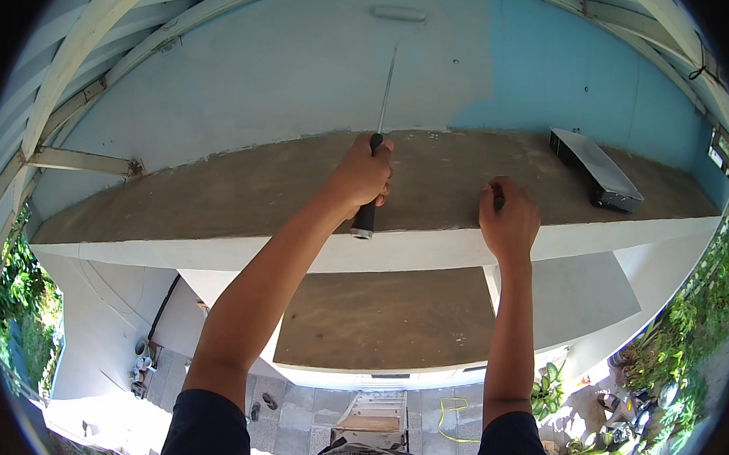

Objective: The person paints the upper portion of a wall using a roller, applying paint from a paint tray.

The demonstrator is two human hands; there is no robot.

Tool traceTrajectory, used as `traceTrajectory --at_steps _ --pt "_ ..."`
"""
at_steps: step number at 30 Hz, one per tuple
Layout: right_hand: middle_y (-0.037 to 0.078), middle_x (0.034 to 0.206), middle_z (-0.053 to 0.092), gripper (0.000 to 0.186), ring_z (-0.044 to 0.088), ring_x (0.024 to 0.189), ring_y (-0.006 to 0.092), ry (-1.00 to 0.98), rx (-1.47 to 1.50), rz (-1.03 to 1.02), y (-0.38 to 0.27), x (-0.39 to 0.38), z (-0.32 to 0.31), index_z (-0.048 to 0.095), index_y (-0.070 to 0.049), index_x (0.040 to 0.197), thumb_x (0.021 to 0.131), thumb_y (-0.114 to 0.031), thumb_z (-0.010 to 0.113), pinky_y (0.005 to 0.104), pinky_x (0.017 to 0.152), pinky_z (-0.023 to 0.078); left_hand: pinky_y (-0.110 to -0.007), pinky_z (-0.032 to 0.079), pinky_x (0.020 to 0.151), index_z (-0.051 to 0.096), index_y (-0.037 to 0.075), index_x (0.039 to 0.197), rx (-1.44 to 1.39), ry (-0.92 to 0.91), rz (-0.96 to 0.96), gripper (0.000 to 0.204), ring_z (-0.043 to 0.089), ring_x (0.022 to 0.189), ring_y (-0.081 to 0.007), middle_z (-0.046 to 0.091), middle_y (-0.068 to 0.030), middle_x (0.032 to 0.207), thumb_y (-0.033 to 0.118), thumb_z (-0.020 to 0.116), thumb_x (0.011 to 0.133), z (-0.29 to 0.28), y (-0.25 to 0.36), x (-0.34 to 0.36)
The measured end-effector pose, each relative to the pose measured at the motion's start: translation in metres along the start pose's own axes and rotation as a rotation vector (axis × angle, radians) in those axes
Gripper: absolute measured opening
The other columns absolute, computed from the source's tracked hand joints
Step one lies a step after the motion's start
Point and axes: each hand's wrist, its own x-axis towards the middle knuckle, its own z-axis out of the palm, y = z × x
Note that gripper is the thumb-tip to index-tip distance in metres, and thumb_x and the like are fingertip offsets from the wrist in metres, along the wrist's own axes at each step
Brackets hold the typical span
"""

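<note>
My left hand [372, 170] grips the black handle of a paint roller [365, 219]. Its thin metal rod rises to a pale roller head [399, 14] against the upper wall [324, 61], which is pale grey at left and middle and brighter blue at right. My right hand [509, 214] is closed over the brown ledge [218, 195], near its front edge, with a small dark shape among its curled fingers that I cannot make out. To its right, a dark paint tray [594, 169] with a greyish interior rests on the ledge.
White roof beams [86, 27] curve overhead at both sides. Below the ledge is a lower brown slab [384, 319]. Far below are a wooden ladder or step [371, 417], a yellow cord [445, 425], footwear [264, 403] and plants [663, 342].
</note>
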Motion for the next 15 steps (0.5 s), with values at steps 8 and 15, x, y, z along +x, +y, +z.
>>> traceTrajectory --at_steps 8,15 --pt "0.003 0.077 0.07 0.018 0.068 0.077 0.0288 -0.009 -0.036 0.042 -0.005 0.001 -0.001 0.071 -0.013 0.09 0.092 -0.03 0.065 0.0446 0.07 0.052 -0.031 0.041 0.052 0.04 0.009 0.115 -0.115 -0.11 -0.21 0.02 0.043 0.062 -0.0101 0.046 -0.0039 0.089 0.026 0.047 0.107 0.0 -0.024 -0.056" --pt "0.016 0.126 0.062 0.056 0.059 0.119 0.0332 -0.205 0.797 0.075 -0.041 -0.02 -0.039 0.055 -0.005 0.13 0.092 -0.043 0.071 0.046 0.1 0.046 -0.036 0.049 0.058 0.037 0.006 0.121 -0.176 -0.143 -0.106 0.026 0.05 0.066 -0.0148 0.049 -0.0103 0.098 0.026 0.046 0.108 0.048 -0.017 -0.025"
